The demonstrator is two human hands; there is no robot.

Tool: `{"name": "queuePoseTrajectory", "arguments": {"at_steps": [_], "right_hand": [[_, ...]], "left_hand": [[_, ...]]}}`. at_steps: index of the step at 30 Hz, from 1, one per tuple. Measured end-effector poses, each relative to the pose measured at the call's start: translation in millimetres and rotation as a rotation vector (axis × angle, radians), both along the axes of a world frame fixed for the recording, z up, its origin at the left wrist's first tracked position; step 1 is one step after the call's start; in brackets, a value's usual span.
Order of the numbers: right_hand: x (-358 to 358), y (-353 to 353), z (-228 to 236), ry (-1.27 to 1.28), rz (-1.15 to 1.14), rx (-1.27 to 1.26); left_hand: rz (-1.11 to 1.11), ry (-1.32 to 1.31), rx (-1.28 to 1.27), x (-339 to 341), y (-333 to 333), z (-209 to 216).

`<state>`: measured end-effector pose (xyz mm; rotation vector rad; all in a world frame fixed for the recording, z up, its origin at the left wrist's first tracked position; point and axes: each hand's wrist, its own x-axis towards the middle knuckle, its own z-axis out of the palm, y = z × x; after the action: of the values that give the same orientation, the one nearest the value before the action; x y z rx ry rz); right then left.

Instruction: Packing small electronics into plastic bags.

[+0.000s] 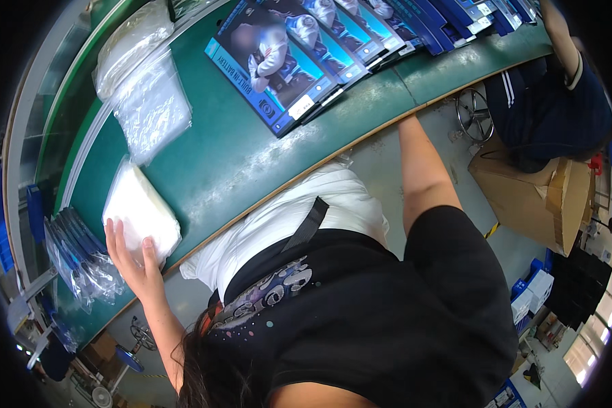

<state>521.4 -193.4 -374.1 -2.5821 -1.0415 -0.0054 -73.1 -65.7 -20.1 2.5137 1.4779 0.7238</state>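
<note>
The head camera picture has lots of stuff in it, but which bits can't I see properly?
All in the head view:
The person's right hand: the edge of the green table hides it; only the right arm shows.
The underside of the white stack: the stack itself covers it, with the left hand against it.
The co-worker's hand: the top edge cuts it off, past the co-worker's arm.

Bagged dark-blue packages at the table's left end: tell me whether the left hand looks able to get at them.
Probably yes: the left hand is right beside the bagged packages, with nothing visible blocking the way, though it would likely have to leave the white stack it touches.
</note>
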Motion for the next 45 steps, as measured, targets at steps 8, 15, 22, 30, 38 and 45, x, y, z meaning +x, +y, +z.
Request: {"name": "queuePoseTrajectory", "arguments": {"at_steps": [8,15,22,30,38,45], "right_hand": [[7.4,15.9,-28.9,0.253,0.168,0.332],[-19.4,21.0,-50.0,0.479,0.293,0.606],[-91.6,-3.4,2.5,0.224,-0.034,0.072],[-132.6,-113.6,-70.0,0.719,-0.022,-0.546],[-161.4,-122.5,-67.4,1.0,0.025,-0.74],[-205.6,-128.2,39.0,1.51,-0.452,0.143]], "left_hand": [[-0.032,0.029,0.17,-2.2,-3.0,1.6],[-0.023,0.11,0.082,-0.3,11.1,7.3],[-0.018,0.242,0.14,-16.1,6.3,7.1],[-0.112,0.293,0.119,7.5,-5.3,16.8],[-0.339,-0.029,0.325,99.1,-18.8,24.8],[-1.092,0.171,0.107,224.8,-53.7,-7.1]]}}
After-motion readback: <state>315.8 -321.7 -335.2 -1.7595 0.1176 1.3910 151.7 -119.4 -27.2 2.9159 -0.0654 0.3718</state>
